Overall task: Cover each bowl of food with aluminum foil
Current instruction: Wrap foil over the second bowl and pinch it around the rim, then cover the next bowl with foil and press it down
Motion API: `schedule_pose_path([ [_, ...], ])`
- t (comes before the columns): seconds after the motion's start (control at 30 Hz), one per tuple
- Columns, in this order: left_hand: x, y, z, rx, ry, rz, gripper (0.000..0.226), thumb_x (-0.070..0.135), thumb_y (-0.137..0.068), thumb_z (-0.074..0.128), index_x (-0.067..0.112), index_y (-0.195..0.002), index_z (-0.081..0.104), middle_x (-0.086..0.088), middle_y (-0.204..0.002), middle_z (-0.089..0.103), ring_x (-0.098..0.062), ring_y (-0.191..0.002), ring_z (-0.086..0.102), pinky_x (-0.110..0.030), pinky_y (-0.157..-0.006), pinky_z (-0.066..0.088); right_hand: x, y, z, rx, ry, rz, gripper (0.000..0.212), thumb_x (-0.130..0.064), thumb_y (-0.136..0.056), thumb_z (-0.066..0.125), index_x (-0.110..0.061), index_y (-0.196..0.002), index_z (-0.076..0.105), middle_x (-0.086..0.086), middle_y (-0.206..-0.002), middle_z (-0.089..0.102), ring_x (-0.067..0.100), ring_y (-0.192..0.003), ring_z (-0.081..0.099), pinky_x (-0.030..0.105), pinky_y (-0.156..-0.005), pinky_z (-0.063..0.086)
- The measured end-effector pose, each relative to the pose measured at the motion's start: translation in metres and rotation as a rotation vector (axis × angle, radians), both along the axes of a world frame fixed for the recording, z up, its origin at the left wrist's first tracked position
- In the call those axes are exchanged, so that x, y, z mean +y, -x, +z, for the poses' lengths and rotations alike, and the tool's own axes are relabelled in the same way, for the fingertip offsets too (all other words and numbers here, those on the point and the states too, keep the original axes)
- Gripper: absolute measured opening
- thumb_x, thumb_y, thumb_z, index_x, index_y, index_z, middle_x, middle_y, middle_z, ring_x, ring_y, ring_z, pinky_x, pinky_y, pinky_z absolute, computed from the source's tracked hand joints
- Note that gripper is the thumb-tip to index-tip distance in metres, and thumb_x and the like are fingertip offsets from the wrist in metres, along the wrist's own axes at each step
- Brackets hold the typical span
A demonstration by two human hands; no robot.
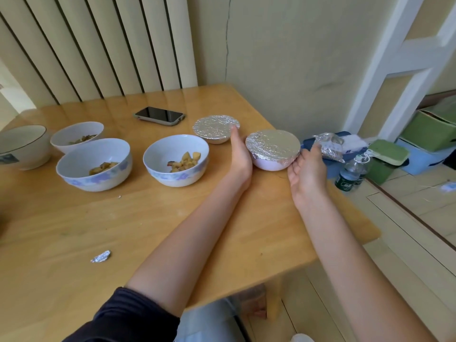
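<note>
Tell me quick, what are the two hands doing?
Left hand: open, straight fingers resting against the left side of the foil-covered bowl.
Right hand: open, fingers relaxed at the bowl's right side, holding nothing.

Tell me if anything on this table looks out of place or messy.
A crumpled foil scrap lies loose on the wooden table, well apart from the bowls. The near foil-covered bowl sits close to the table's right edge. Nothing looks spilled or broken.

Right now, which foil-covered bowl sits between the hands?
The nearer foil-covered bowl at the table's right edge; the farther covered bowl lies beyond the left hand.
</note>
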State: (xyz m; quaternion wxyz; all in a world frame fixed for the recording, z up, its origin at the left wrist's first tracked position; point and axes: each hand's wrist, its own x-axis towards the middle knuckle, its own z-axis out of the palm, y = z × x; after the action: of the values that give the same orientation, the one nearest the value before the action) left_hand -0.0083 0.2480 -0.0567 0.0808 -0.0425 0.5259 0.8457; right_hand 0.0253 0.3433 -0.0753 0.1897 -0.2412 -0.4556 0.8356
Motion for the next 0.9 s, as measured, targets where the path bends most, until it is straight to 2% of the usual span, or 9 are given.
schedule_pose_path([
  [0.1,-0.001,-0.011,0.004,-0.047,-0.010,0.114,0.053,0.046,-0.105,0.021,0.012,-0.094,0.061,-0.001,-0.093,0.065,-0.019,-0.098,0.062,-0.030,-0.100,0.041,0.002,-0.007,0.000,-0.008,0.019,0.001,0.062,-0.047,-0.101,0.029,-0.013,-0.151,0.019,0.002,-0.153,0.032,0.012,-0.136,0.037,0.025,-0.109,0.031],
  [0.23,-0.005,-0.032,-0.002,-0.048,0.031,0.139,0.056,0.045,-0.104,0.025,0.010,-0.147,0.037,-0.001,-0.141,0.047,-0.014,-0.138,0.036,-0.023,-0.108,0.024,0.001,-0.021,0.005,0.014,0.028,0.001,0.057,-0.043,-0.103,0.024,-0.008,-0.147,0.029,0.004,-0.154,0.031,0.012,-0.140,0.031,0.028,-0.115,0.026],
  [0.4,0.003,-0.039,-0.004,0.040,-0.055,-0.010,0.049,0.039,-0.106,0.015,0.013,-0.127,0.051,0.002,-0.126,0.054,-0.004,-0.103,0.051,-0.011,-0.083,0.040,-0.012,-0.030,0.011,0.067,0.019,0.073,0.057,-0.042,-0.103,0.021,-0.004,-0.141,0.038,0.006,-0.149,0.038,0.013,-0.138,0.035,0.026,-0.114,0.027],
  [0.47,0.005,-0.038,-0.006,0.039,-0.054,0.005,0.047,0.040,-0.106,0.014,0.016,-0.121,0.051,0.004,-0.124,0.054,-0.003,-0.104,0.050,-0.015,-0.092,0.035,-0.014,-0.030,0.012,0.070,0.021,0.074,0.057,-0.043,-0.103,0.021,-0.004,-0.143,0.036,0.006,-0.150,0.036,0.014,-0.139,0.034,0.027,-0.115,0.026],
  [0.53,0.003,-0.039,-0.007,0.030,-0.060,0.012,0.051,0.041,-0.106,0.015,0.013,-0.131,0.050,0.002,-0.132,0.054,-0.004,-0.110,0.048,-0.017,-0.097,0.031,-0.012,-0.029,0.010,0.062,0.046,0.060,0.059,-0.045,-0.103,0.022,-0.005,-0.146,0.031,0.006,-0.153,0.032,0.014,-0.141,0.030,0.028,-0.115,0.025],
  [0.67,-0.004,-0.055,0.006,-0.087,-0.086,-0.021,0.053,0.050,-0.103,0.018,0.021,-0.137,0.046,0.006,-0.125,0.051,-0.006,-0.129,0.040,-0.016,-0.092,0.026,-0.008,-0.033,0.006,-0.019,0.019,-0.056,0.061,-0.049,-0.101,0.026,-0.013,-0.150,0.024,0.002,-0.155,0.028,0.009,-0.135,0.035,0.026,-0.112,0.025],
  [0.77,-0.012,-0.076,0.013,-0.132,-0.068,-0.062,0.057,0.049,-0.104,0.019,0.016,-0.146,0.037,0.004,-0.142,0.045,-0.012,-0.142,0.029,-0.019,-0.103,0.024,-0.016,-0.049,0.007,-0.001,-0.035,-0.120,0.054,-0.040,-0.102,0.029,-0.009,-0.146,0.032,0.005,-0.151,0.035,0.013,-0.135,0.038,0.025,-0.109,0.030],
  [0.83,-0.022,-0.087,0.015,-0.153,-0.067,-0.079,0.055,0.044,-0.104,0.026,0.012,-0.148,0.034,-0.004,-0.153,0.036,-0.017,-0.143,0.030,-0.027,-0.113,0.023,-0.029,-0.063,0.008,0.058,-0.063,-0.124,0.041,-0.024,-0.102,0.033,-0.006,-0.138,0.042,0.010,-0.137,0.051,0.016,-0.120,0.054,0.024,-0.099,0.044],
  [0.9,-0.037,-0.094,0.016,-0.158,-0.026,-0.110,0.043,0.038,-0.103,0.036,0.011,-0.136,0.046,-0.011,-0.138,0.047,-0.023,-0.126,0.049,-0.034,-0.106,0.037,-0.045,-0.073,0.010,0.086,-0.131,-0.109,0.029,-0.010,-0.098,0.037,-0.010,-0.122,0.053,0.009,-0.110,0.063,0.013,-0.090,0.062,0.017,-0.075,0.052],
])
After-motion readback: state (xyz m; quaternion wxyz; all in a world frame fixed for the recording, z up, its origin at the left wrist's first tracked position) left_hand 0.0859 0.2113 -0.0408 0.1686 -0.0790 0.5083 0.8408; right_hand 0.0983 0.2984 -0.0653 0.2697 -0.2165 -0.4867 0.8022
